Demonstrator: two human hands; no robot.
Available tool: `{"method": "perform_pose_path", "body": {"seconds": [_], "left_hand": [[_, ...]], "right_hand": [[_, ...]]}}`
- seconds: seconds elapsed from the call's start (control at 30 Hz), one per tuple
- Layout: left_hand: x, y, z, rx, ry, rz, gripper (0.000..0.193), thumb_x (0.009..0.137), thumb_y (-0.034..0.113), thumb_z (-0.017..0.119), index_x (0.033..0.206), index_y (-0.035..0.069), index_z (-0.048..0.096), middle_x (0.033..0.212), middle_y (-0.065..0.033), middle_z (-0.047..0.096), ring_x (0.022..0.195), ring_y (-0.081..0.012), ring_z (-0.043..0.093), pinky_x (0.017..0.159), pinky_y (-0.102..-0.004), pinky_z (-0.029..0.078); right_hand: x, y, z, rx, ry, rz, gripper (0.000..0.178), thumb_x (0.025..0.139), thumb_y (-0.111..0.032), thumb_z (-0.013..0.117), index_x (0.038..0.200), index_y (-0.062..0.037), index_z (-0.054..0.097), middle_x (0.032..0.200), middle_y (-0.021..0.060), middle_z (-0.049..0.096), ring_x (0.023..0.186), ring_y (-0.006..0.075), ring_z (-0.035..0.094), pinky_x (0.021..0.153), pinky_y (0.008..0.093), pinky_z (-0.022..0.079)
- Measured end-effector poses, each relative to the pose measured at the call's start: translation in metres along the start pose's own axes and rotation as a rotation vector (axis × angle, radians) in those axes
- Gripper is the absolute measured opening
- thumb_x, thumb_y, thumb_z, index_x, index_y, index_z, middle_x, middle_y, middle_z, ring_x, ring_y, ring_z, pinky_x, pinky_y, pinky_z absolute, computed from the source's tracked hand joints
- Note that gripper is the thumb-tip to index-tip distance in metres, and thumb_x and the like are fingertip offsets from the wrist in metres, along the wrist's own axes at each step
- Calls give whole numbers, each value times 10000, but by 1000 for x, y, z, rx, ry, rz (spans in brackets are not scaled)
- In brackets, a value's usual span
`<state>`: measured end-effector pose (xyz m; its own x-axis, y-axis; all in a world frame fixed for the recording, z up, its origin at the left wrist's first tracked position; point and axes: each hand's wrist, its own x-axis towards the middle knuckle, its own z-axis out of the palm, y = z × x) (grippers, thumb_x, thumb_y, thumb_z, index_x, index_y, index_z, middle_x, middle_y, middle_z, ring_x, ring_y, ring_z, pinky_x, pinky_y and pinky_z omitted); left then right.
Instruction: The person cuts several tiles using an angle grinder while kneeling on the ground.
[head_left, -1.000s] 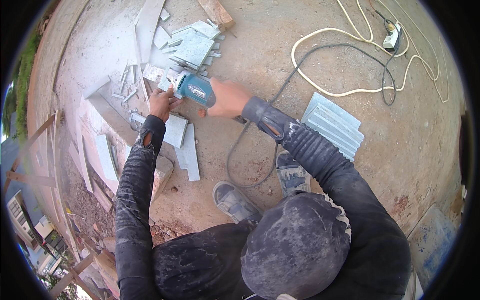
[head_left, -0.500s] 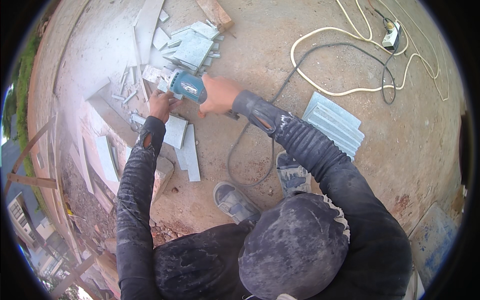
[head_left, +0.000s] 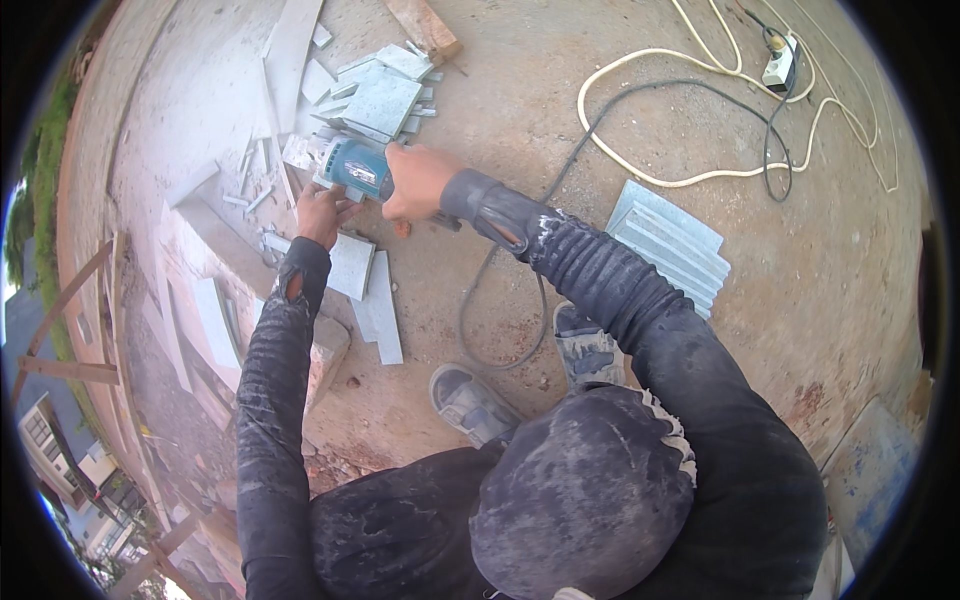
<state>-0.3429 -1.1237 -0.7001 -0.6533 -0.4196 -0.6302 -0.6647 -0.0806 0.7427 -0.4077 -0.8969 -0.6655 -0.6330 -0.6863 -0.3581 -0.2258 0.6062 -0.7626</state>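
My right hand is wrapped round the rear of a teal handheld power cutter, whose metal front end points left. White dust hangs around that end, and the blade cannot be made out. Right beside the cutter, my left hand has its fingers bent over the work spot; what they hold is hidden. Past the tool lies a heap of grey-green stone tiles with narrow offcuts. Closer to me, below my left hand, rest a squarish tile and a longer tile strip.
A stack of tile strips lies to the right. The dark power cord and a cream cable loop over the ground toward a white socket block. A stone block sits near my feet. A wooden piece lies at the far side.
The cutter and my right hand have shifted a little to the left. My left hand has stayed almost in place.
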Motion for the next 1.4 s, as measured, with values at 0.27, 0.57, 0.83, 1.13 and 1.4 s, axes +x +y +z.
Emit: {"method": "perform_pose_path", "body": {"seconds": [0.27, 0.57, 0.83, 1.13, 1.4], "left_hand": [[6, -5, -2, -38, 31, 21, 172, 925, 15, 531, 1061, -42, 442, 1012, -143, 540, 765, -257, 640, 708, -380, 630], [5, -3, 3, -52, 30, 20, 179, 936, 58, 583, 1013, -18, 440, 947, -135, 549, 709, -243, 639, 656, -382, 631], [13, -11, -5, -91, 28, 28, 189, 946, 83, 590, 988, 4, 423, 943, -129, 579, 678, -229, 639, 632, -363, 629], [6, -5, -1, -28, 16, -12, 131, 954, -7, 457, 1068, -7, 393, 1110, -176, 545, 966, -336, 665, 767, -395, 631], [-1, -1, 4, -104, 7, 12, 155, 951, 37, 538, 1004, -7, 400, 991, -153, 545, 822, -300, 672, 722, -392, 642]], "right_hand": [[8, -10, -3, -14, 6, 48, 676, 657, -305, 747, 1180, 64, 532, 1104, 272, 652, 1043, 389, 649, 903, 416, 530], [27, -13, 0, -38, 34, 21, 652, 660, -329, 751, 1151, 49, 548, 1102, 285, 645, 1043, 404, 641, 896, 432, 523], [41, -24, 0, -91, 2, 29, 706, 647, -374, 791, 1177, 34, 564, 1110, 248, 664, 1058, 361, 651, 910, 401, 525], [51, -27, -2, -84, -45, 50, 659, 640, -373, 792, 1133, 30, 623, 1110, 251, 667, 1056, 353, 657, 902, 395, 532], [49, -28, -5, -73, -73, 49, 636, 624, -352, 791, 1104, 36, 639, 1079, 254, 676, 1036, 355, 665, 888, 394, 537]]}}
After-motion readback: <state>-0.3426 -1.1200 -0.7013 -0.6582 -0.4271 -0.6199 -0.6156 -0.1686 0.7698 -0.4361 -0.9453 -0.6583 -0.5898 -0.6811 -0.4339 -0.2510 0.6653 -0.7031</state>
